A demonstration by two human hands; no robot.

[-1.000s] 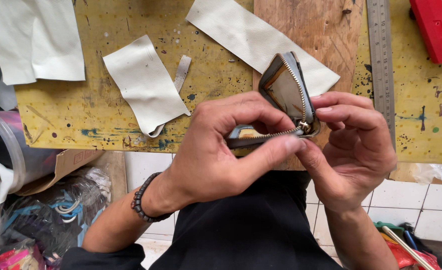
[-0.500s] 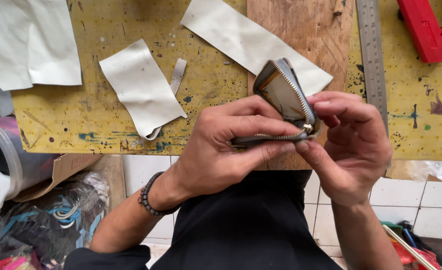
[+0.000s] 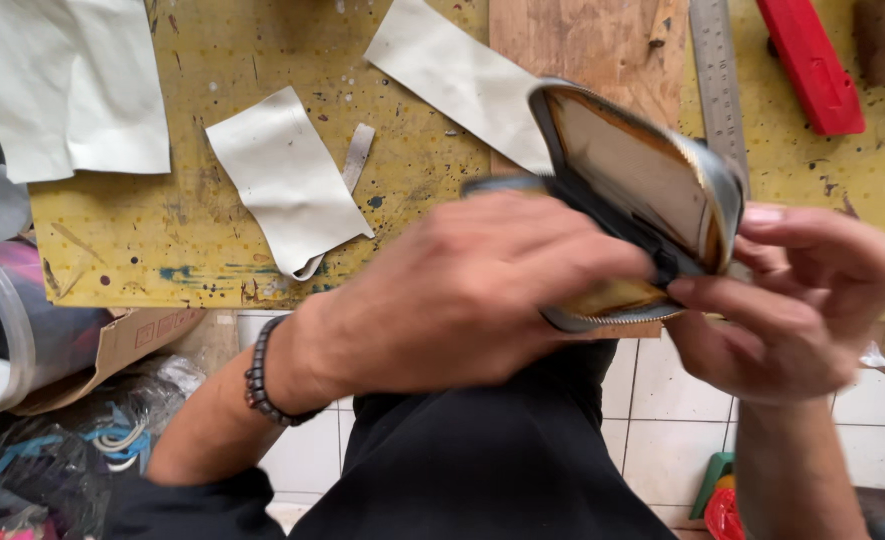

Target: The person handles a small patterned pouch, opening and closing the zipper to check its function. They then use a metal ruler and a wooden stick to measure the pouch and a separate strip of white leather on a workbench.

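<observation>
While you look down from the head camera, the zip pouch (image 3: 642,190) sits in the air between your two hands, above the near edge of the yellow worktop (image 3: 162,250). Its long axis runs from upper left down to lower right, with the zipped edge turned toward your right hand (image 3: 797,310). Your left hand (image 3: 462,290) lies over the lower half, fingers (image 3: 582,260) closed around it from the left. Your right fingers pinch the zip end at the lower right corner, so that hand is nearer the zip. A steel ruler (image 3: 714,70) lies just behind.
</observation>
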